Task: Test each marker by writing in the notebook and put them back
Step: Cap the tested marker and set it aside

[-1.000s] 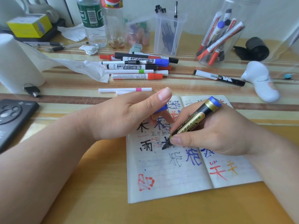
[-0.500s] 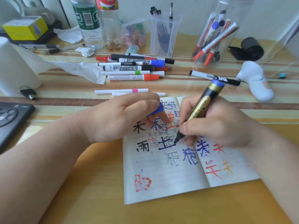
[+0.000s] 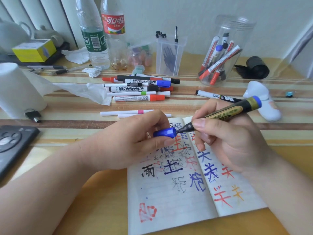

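Above the top edge of the notebook (image 3: 177, 197), my right hand (image 3: 228, 141) grips the marker (image 3: 225, 111) and my left hand (image 3: 128, 141) pinches its cap (image 3: 165, 133), tip at the cap's mouth. Pushed in crooked, the wet tip could miss and ink my skin or the page. Its long axis slants up-right, tip pointing left at the cap.

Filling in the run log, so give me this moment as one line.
step: recapping | left hand: holds blue cap | right hand: holds marker, tip at cap mouth | notebook: open, below hands
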### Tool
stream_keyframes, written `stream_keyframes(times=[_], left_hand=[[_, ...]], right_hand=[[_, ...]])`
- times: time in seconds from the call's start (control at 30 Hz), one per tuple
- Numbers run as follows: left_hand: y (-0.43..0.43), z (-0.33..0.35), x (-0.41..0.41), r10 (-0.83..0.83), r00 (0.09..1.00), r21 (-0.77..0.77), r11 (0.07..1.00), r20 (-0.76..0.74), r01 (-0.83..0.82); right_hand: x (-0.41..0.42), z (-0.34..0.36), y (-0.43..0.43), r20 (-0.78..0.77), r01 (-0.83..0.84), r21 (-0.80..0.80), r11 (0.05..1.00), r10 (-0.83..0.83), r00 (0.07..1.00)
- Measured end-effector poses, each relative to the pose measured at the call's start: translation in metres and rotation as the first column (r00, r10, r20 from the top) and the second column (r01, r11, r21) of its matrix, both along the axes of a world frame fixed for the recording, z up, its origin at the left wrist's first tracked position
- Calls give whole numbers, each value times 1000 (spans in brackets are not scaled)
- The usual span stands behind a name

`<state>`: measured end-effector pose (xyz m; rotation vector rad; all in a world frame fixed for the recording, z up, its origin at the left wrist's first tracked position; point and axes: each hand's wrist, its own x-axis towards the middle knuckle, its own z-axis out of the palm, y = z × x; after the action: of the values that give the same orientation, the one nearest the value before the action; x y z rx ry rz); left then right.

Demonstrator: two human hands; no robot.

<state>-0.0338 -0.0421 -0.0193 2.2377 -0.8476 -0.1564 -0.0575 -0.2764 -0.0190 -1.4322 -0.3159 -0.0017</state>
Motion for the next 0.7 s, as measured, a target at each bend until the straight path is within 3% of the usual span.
stream_keyframes(times=[0.23, 0.3, 0.43, 0.6, 0.7], left_hand=[[-7, -5, -3, -103, 990, -242, 967, -97, 77], [-7, -8, -1, -105, 987, -285, 956, -124, 66], [-1, -10, 7, -101, 985, -362, 931, -143, 43], [4, -9, 10, -68, 970, -459, 887, -234, -48], [3, -11, 10, -99, 945, -510, 856, -313, -80]], right_hand=[[-7, 6, 0, 47, -88, -224, 971, 101, 994], [-5, 7, -3, 30, -129, -210, 969, 138, 990], [2, 9, -12, -45, -137, -7, 991, 136, 990], [-3, 8, -12, 190, 48, -361, 931, 24, 982], [-5, 7, -6, 289, 139, -406, 903, -18, 957]])
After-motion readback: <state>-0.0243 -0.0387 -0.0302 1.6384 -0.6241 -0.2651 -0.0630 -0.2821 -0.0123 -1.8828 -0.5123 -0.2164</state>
